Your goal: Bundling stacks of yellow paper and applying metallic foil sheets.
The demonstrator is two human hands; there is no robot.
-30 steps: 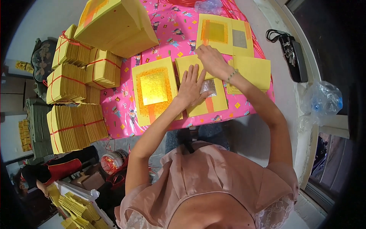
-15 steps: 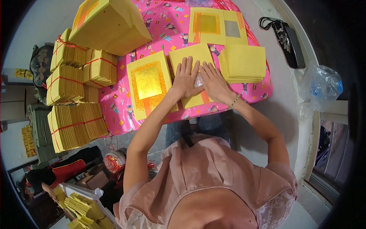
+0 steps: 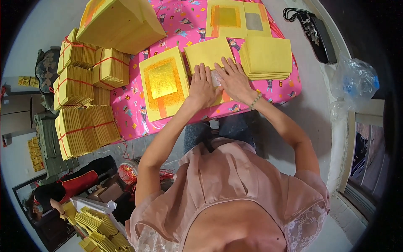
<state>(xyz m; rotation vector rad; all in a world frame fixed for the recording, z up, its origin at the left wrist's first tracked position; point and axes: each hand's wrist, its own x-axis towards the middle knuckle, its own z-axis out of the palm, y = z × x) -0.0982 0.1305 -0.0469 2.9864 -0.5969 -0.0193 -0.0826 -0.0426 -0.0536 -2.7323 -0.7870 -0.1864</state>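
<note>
A folded sheet of yellow paper (image 3: 210, 51) lies at the table's near edge, its top part turned down as a plain flap. My left hand (image 3: 203, 89) lies flat on its lower left part, fingers stretched forward. Spread across the lower right part is my right hand (image 3: 236, 80), with a bead bracelet on the wrist. Between the two hands shows a small silvery patch (image 3: 216, 79). Both hands press from above and grip nothing. Left of them is a stack of yellow sheets (image 3: 163, 82) with a gold foil square on top. A pile of folded yellow papers (image 3: 268, 56) sits to the right.
A pink patterned cloth (image 3: 126, 112) covers the table. Red-tied bundles (image 3: 86, 130) and a tall yellow block (image 3: 121, 29) stand at left. Two sheets (image 3: 226, 19) lie at the far side. Beyond the right edge are a black pouch (image 3: 317, 40) and a plastic bag (image 3: 357, 77). Another person (image 3: 79, 182) works at lower left.
My hands have slid slightly toward me over the folded sheet, still flat. The whole table appears a little higher in the picture. At lower left the other person's hand has shifted.
</note>
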